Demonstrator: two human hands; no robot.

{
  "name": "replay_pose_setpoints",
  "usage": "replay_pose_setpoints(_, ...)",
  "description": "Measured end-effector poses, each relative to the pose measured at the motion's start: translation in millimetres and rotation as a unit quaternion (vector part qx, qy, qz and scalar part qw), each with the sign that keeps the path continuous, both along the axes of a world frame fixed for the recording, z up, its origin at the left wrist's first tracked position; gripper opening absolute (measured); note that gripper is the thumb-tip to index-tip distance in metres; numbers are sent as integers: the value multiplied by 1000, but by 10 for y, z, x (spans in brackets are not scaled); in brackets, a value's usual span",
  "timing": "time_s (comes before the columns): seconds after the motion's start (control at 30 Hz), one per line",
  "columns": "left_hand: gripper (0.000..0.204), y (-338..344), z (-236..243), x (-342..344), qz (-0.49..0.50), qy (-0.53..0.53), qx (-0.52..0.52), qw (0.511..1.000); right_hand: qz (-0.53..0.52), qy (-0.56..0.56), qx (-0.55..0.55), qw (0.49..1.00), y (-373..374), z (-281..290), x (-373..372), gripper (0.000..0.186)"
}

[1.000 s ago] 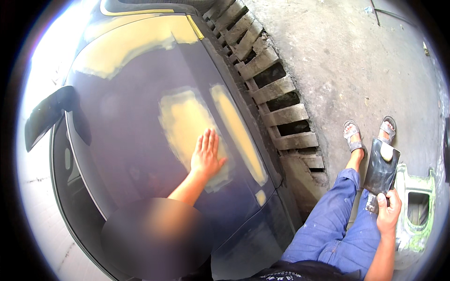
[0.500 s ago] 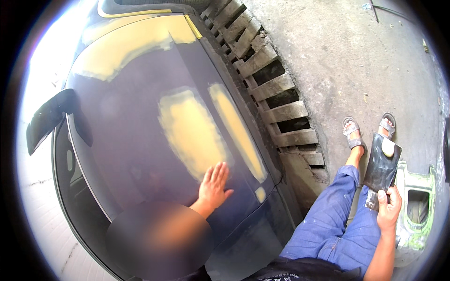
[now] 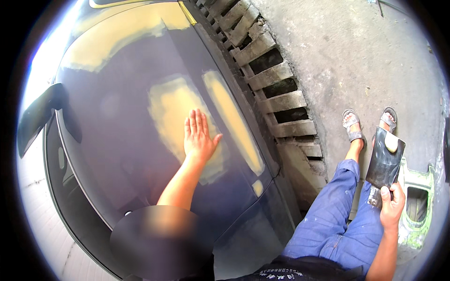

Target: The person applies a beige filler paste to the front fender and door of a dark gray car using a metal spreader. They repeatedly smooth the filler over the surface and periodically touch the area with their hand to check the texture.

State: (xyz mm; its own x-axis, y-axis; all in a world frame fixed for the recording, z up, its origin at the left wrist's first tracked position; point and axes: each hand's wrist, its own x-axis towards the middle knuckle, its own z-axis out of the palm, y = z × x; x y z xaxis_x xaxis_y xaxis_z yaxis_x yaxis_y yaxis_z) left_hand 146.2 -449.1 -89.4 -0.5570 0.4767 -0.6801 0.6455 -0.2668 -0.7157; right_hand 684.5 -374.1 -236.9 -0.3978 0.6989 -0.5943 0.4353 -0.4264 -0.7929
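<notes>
My left hand [image 3: 200,141] lies flat with its fingers stretched out on a yellow filler patch [image 3: 169,110] in the middle of a dark grey car door [image 3: 112,145]. Beside the patch runs a long, narrow yellow strip [image 3: 234,122], with a small yellow spot [image 3: 257,188] below it. My right hand [image 3: 393,208] grips a black putty board [image 3: 382,164] near its lower edge, thumb on top. A pale lump of putty [image 3: 391,142] sits at the board's far end. Under the thumb's side shows a smeared flat piece [image 3: 374,196] whose kind I cannot make out.
A side mirror [image 3: 42,117] juts out at the left. More yellow filler [image 3: 112,35] covers the panel at the far end. A slotted concrete drain cover [image 3: 281,100] runs alongside the car. A pale green plastic stool [image 3: 417,225] stands by my right arm.
My left hand has slid farther up the door, from the patch's lower edge onto its middle. The view has shifted slightly. My right hand still holds the putty board.
</notes>
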Motion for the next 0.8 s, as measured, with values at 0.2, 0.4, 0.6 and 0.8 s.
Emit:
replay_pose_setpoints(0.2,93,-480,80,303,40,-47,-23,998,-4,1,5,1000,5,13,-11,37)
replay_pose_setpoints(0.4,92,-879,167,585,75,-89,-49,992,-3,-14,14,1000,-25,10,-5,38)
replay_pose_setpoints(0.6,88,-936,269,794,106,-112,-58,986,9,-25,15,1000,-24,-13,50,37)
replay_pose_setpoints(0.8,70,-455,347,411,23,-59,72,995,1,-24,-6,1000,-50,-32,65,37)
